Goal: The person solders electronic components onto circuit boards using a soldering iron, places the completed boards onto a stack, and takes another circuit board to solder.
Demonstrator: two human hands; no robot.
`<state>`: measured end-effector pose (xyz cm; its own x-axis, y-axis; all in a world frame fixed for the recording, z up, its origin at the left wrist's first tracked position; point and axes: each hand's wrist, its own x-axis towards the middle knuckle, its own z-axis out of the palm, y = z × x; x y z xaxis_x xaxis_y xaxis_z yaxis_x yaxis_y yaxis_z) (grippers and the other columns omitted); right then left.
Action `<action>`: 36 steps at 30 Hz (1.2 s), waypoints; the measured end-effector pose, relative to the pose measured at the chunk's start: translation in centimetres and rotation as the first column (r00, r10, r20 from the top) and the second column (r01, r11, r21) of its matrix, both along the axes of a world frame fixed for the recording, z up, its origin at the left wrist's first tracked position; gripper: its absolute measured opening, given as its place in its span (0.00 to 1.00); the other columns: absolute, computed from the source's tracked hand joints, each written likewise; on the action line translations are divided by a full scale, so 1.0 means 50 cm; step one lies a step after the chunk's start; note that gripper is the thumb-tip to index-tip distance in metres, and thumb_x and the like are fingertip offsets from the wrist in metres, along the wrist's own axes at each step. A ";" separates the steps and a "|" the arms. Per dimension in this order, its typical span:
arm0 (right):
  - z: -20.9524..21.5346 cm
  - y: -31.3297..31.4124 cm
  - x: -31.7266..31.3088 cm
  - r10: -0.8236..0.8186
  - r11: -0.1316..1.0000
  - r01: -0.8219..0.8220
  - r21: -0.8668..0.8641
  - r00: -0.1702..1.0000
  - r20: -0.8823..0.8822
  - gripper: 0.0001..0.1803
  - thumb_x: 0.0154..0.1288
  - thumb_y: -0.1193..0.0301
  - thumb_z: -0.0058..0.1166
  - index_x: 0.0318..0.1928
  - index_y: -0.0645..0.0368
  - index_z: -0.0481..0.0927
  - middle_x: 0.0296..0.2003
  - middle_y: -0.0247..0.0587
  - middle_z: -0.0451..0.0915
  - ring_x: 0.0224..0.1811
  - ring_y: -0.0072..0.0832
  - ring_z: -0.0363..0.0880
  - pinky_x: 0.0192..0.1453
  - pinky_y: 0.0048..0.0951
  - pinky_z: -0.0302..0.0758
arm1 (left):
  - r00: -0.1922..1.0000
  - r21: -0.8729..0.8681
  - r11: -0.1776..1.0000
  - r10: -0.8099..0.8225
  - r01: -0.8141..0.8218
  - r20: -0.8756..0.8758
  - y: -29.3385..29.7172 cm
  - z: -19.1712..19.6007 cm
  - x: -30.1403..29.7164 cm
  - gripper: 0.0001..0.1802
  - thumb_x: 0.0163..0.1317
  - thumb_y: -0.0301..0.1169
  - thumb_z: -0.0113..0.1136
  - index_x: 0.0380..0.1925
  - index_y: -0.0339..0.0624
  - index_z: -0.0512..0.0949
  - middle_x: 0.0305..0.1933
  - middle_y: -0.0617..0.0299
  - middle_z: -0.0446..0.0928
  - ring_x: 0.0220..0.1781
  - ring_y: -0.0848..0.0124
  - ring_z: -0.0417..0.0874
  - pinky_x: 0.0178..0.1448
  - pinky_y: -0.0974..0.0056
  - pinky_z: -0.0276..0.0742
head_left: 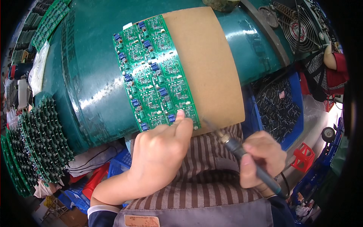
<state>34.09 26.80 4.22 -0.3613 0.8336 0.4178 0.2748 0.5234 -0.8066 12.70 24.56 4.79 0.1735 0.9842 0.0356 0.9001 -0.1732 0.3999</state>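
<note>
A green circuit board panel (159, 81), made of several repeated boards with blue parts in rows, lies on a tan sheet (208, 64). My left hand (160, 147) is closed at the panel's near edge, one fingertip pressed on its near right corner; the fingers underneath are hidden. Held in my right hand (262, 159) is a soldering iron (242, 153) with a dark grip. Its blurred tip points up and left, just right of the panel's near right corner, and appears apart from it.
Stacked circuit boards (41, 140) stand at the left, with more boards (51, 19) at the far left. A blue bin (297, 128) of small black parts sits at the right. A round fan guard (300, 32) and a dark metal bar (264, 34) are at the far right.
</note>
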 end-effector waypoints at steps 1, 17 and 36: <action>-0.004 0.014 0.003 -0.024 0.999 0.025 0.038 0.999 -0.040 0.09 0.50 0.78 0.59 0.33 0.70 0.78 0.20 0.44 0.77 0.18 0.33 0.77 0.26 0.30 0.76 | 1.000 0.000 1.000 0.001 -0.001 -0.004 0.001 0.002 -0.001 0.05 0.56 0.23 0.67 0.33 0.41 0.81 0.15 0.55 0.71 0.16 0.61 0.75 0.20 0.59 0.68; -0.045 0.289 -0.178 -0.325 0.932 0.323 0.165 0.946 -0.019 0.07 0.63 0.78 0.57 0.42 0.64 0.78 0.31 0.43 0.80 0.30 0.26 0.79 0.36 0.24 0.76 | 0.777 0.083 0.817 0.504 -0.571 0.378 0.137 0.003 -0.173 0.12 0.58 0.19 0.62 0.43 0.37 0.76 0.36 0.50 0.81 0.40 0.55 0.82 0.41 0.58 0.77; -0.024 0.253 -0.269 0.095 0.995 -0.097 0.016 0.993 0.076 0.08 0.53 0.80 0.59 0.35 0.68 0.77 0.23 0.46 0.79 0.22 0.36 0.79 0.29 0.30 0.77 | 0.872 0.349 0.802 0.411 -0.485 0.265 0.211 -0.072 -0.192 0.10 0.48 0.18 0.69 0.31 0.39 0.80 0.51 0.56 0.75 0.24 0.75 0.72 0.31 0.68 0.72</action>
<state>20.63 39.44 3.01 -0.4701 0.7854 0.4027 0.2820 0.5660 -0.7747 3.12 35.10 1.19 -0.3280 0.8454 0.4216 0.8413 0.0584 0.5373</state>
